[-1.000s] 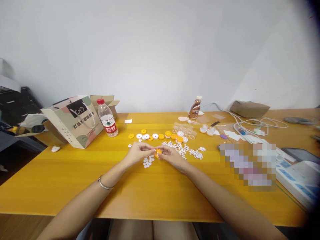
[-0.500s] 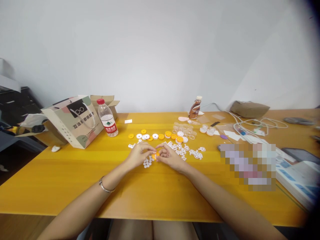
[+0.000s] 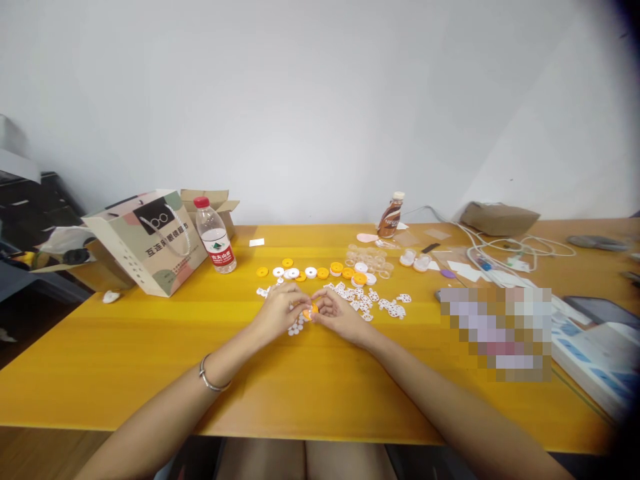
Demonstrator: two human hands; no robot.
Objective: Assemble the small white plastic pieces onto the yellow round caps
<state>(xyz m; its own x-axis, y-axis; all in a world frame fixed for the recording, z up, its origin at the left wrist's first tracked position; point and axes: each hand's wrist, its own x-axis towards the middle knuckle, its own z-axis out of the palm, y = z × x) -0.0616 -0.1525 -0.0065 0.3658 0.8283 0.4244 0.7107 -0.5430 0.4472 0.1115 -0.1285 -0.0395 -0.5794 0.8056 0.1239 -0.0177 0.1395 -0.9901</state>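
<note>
Both hands meet over the middle of the yellow desk (image 3: 150,360). The left hand (image 3: 278,309) and the right hand (image 3: 336,312) pinch a small orange disc (image 3: 310,311) between their fingertips; only a sliver of it shows, since the fingers cover most of it, and its shape is hard to make out. Just under the left hand lie small white round pieces (image 3: 295,327), partly hidden by the knuckles. Behind the hands runs a row of orange and white discs (image 3: 310,272), too small to tell apart in detail. White cut-out pieces (image 3: 385,303) are scattered beside the right hand. A pixelated patch (image 3: 496,333) hides whatever lies at the right. A water bottle (image 3: 215,237) stands beside a paper bag (image 3: 145,243).
</note>
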